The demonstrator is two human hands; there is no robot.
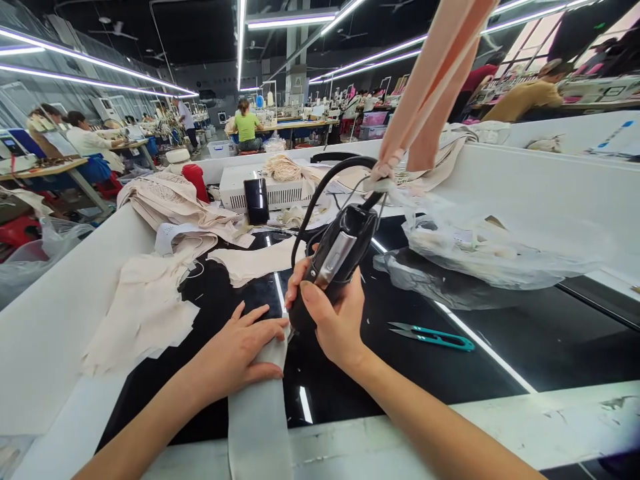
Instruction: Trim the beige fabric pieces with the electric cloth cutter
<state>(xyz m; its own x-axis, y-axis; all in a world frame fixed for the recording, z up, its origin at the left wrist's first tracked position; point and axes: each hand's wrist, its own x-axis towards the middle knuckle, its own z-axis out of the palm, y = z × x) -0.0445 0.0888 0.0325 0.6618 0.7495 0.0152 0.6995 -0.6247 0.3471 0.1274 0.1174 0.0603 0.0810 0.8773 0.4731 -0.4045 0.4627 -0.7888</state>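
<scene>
My right hand (334,313) is wrapped around a black corded hand tool (336,257) with a metal plate, its nose pressed down near the top of a pale fabric strip (259,413). That strip runs from the table's near edge up under my left hand (240,350), which lies flat on it with fingers spread. The tool's black cable (320,183) loops upward behind it. Pink fabric strips (430,87) hang from above, just beyond the tool.
Teal thread snips (433,337) lie on the black glossy table (500,347) to the right. Clear plastic bags (480,253) sit behind them. Cream fabric pieces (150,293) pile up at left, with a black cup (257,200) and a white machine (280,190) farther back. Other workers sit at distant stations.
</scene>
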